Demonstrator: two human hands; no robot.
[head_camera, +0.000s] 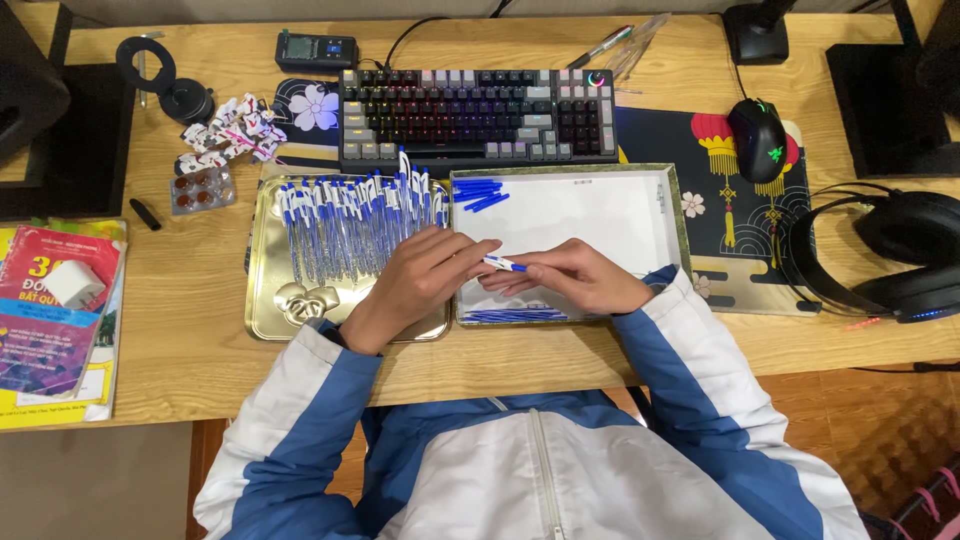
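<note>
**Kid:** What do the hands hold?

**Friend:** From the head view, the left hand (425, 275) and right hand (575, 277) both pinch one pen (503, 264). Lots of pens (350, 225) wait in the gold tray (262, 305); few blue bits (478, 193) lie in the white box (600, 215).

Even, warm light falls on my desk (180, 320); the gold tray (262, 300) glares softly, shadows are faint, focus is sharp, and the far corners darken.

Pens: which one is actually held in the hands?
The single blue-and-white pen pinched between the left hand and right hand, above the white tray. The rest lie piled in the gold tray.
</note>
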